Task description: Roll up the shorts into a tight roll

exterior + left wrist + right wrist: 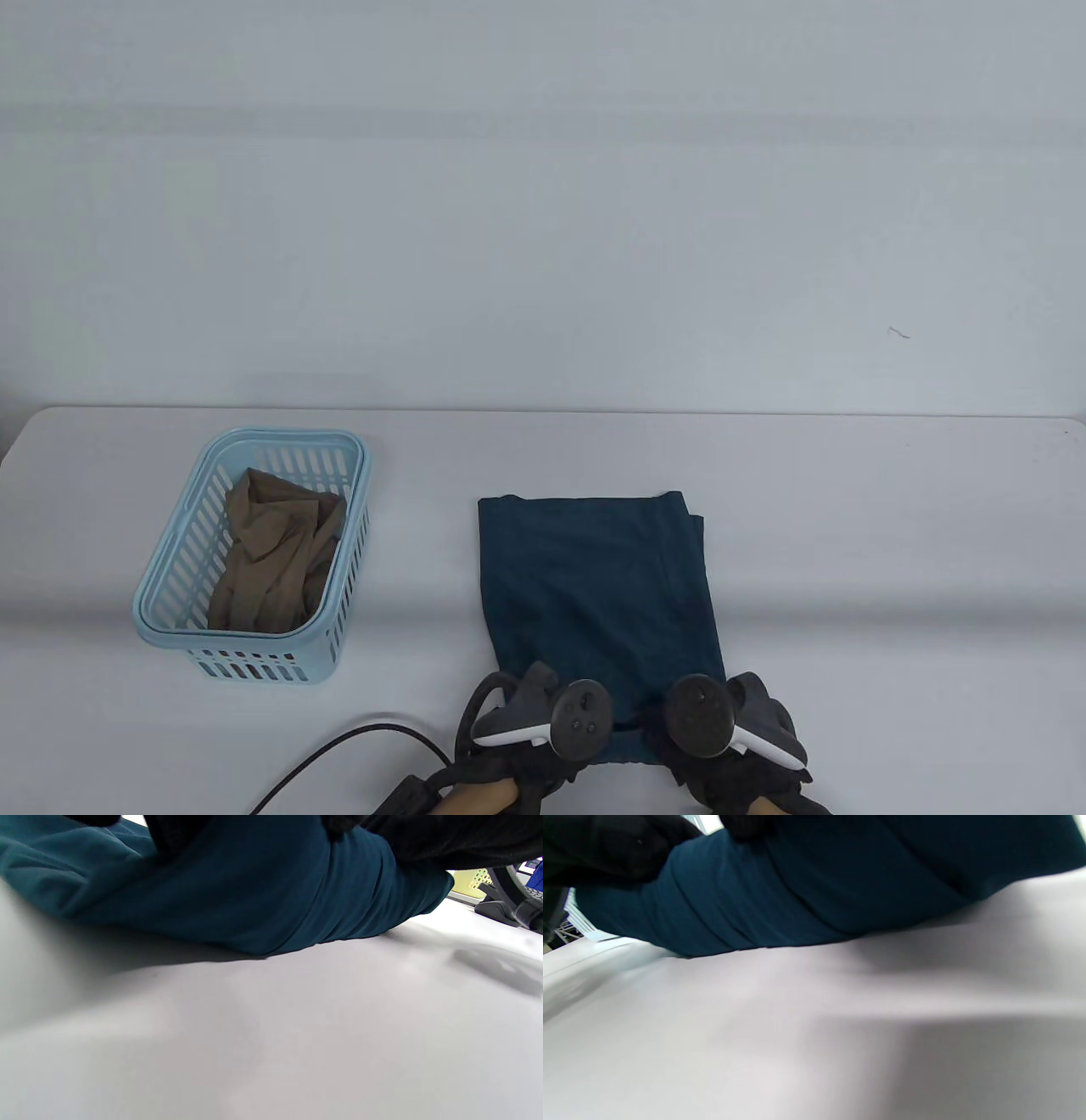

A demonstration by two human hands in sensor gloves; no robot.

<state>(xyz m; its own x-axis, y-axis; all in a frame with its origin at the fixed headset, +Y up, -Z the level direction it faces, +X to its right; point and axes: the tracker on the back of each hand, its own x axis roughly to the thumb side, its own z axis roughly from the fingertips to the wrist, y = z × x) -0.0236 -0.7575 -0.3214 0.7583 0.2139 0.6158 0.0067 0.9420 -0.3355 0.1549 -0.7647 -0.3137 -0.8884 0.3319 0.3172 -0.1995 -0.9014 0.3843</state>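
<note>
One short turn, at most, is judged done: the teal shorts (594, 586) lie folded flat on the bench (848, 526), only the 6 o'clock hem bunched. That hem is gripped by left hand (517, 739) and right hand (730, 739), fingers curled over it. Nearly the whole length remains to be rolled toward 12 o'clock.

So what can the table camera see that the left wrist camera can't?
Only the table view shows the light blue basket with the tan cloth in it, the black cable, and the trackers on the left hand and the right hand.

Only the left wrist view shows the near edge of the teal shorts bunched into a thick fold, seen from table height.

Both show the shorts, the white table and gloved fingers on the cloth.
</note>
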